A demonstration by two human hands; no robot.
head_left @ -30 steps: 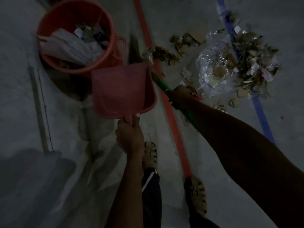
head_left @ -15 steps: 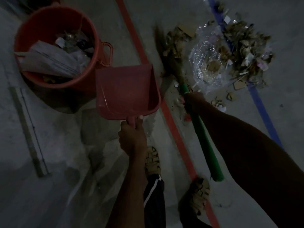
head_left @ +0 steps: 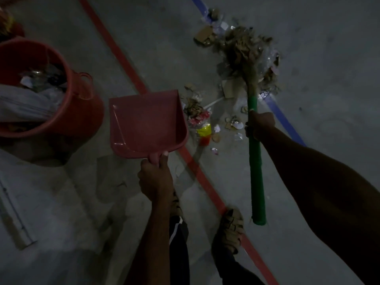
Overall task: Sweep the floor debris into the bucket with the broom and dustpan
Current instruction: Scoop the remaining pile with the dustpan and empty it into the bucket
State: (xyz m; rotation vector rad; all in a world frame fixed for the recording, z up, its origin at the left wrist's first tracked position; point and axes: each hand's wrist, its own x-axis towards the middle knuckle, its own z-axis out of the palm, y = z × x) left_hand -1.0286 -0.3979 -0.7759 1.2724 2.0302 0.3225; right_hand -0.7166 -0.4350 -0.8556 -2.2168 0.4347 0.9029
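Head view: bucket [head_left: 82,112] cut off left

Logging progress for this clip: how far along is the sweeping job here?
Partly done: the bucket already holds trash. In hand: the left hand grips the dustpan, which looks empty, and the right hand grips the broom, its bristles on the debris pile. Left: that pile and the scattered scraps beside the dustpan are still on the floor.

We see the bucket [head_left: 61,112] at left, the dustpan [head_left: 146,122] just right of it, scattered debris [head_left: 205,120] between dustpan and broom [head_left: 256,161], whose bristles lie on the farther pile [head_left: 269,75].
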